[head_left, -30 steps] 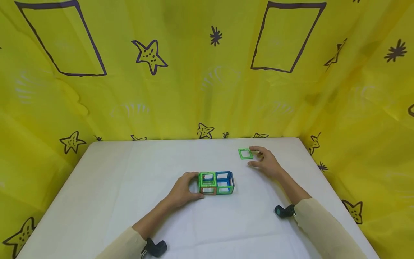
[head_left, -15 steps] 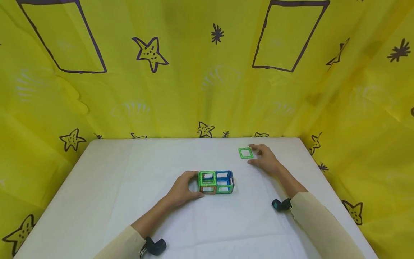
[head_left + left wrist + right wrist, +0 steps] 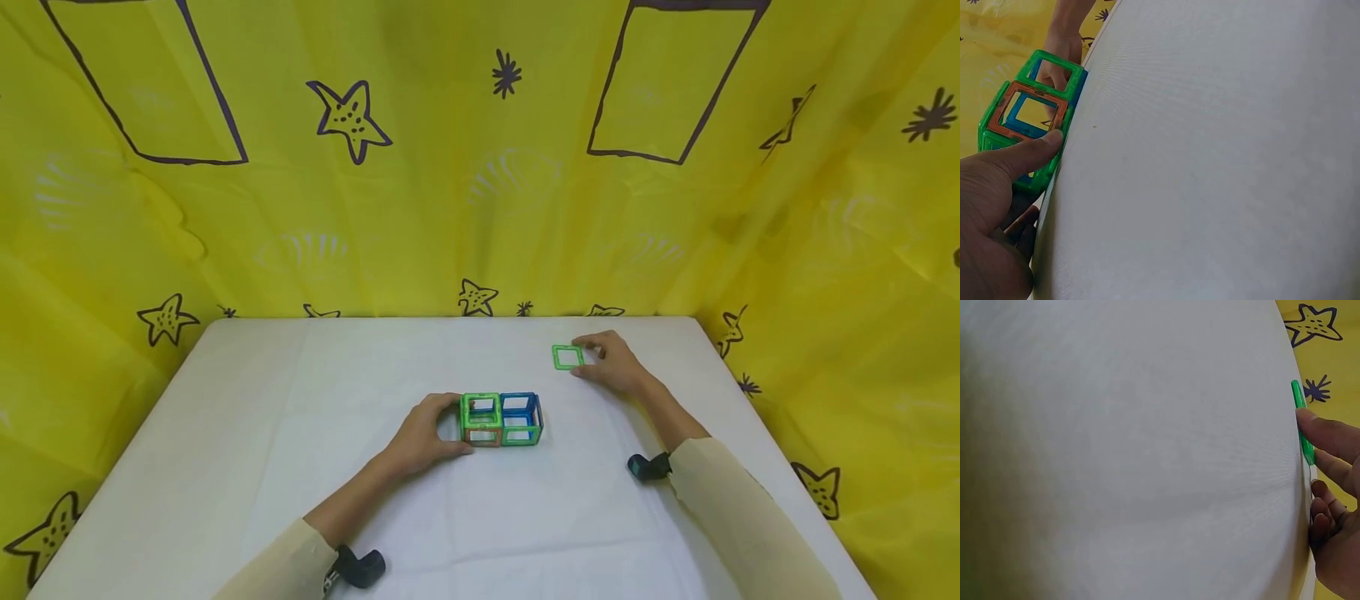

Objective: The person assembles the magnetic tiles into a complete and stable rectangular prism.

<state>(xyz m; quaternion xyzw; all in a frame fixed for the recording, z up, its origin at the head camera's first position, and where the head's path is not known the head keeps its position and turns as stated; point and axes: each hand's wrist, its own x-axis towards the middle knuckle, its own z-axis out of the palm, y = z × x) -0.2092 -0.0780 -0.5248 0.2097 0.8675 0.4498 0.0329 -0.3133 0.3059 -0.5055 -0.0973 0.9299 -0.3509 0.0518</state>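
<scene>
A two-cube block of magnetic tiles (image 3: 500, 429) stands on the white table, its left cube green and orange, its right cube blue and green. My left hand (image 3: 422, 437) grips the left end, the thumb at the front and a finger at the back. In the left wrist view, that thumb presses the orange tile (image 3: 1041, 94). Farther back on the right lies a flat green square magnetic tile (image 3: 567, 367). My right hand (image 3: 613, 362) holds its right side between thumb and forefinger. The right wrist view shows the green tile (image 3: 1302, 419) edge-on, under the thumb.
The white cloth-covered table (image 3: 337, 367) spreads around both hands. A yellow curtain (image 3: 420, 217) with drawn stars hangs behind the table and along its sides. Dark wrist cameras (image 3: 360, 568) sit by both sleeves.
The right hand's thumb and forefinger have moved slightly left and closed onto the green tile, which shifts a little left. The left hand and tile block stay in place.
</scene>
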